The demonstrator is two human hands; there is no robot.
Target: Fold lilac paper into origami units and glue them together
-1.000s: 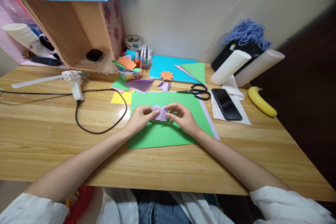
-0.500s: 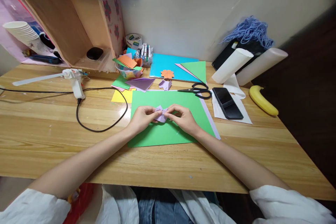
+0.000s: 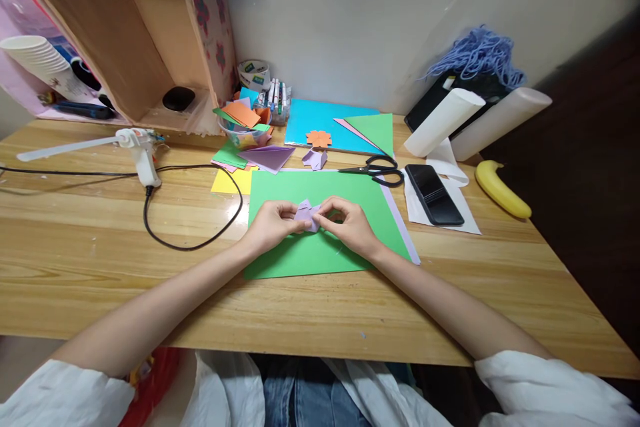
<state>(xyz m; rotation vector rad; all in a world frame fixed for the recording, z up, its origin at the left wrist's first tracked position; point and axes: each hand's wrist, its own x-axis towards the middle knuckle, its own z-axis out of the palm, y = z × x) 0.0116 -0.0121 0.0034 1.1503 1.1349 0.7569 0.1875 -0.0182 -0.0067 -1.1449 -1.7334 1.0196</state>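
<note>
Between my two hands is a small folded purple paper [image 3: 307,211], held above a green sheet [image 3: 320,257]. My left hand [image 3: 275,223] pinches its left side, with the thumb along the lower edge. The fingertips of my right hand [image 3: 347,223] close on its right edge. Just beyond the green sheet sit another folded purple piece [image 3: 315,159] and an orange paper flower [image 3: 319,139], the flower on a blue sheet [image 3: 310,117]. Black scissors [image 3: 383,171] rest at the green sheet's far right corner.
A glue gun [image 3: 143,157] with its looping black cable stands at the left. Behind are a bowl of paper scraps [image 3: 245,133] and a wooden box [image 3: 165,53]. To the right lie a phone [image 3: 434,194], a banana [image 3: 501,190] and white rolls [image 3: 445,121].
My left thumb has shifted lower and to the right on the purple paper, and more of the paper's upper part shows. My right hand has barely moved.
</note>
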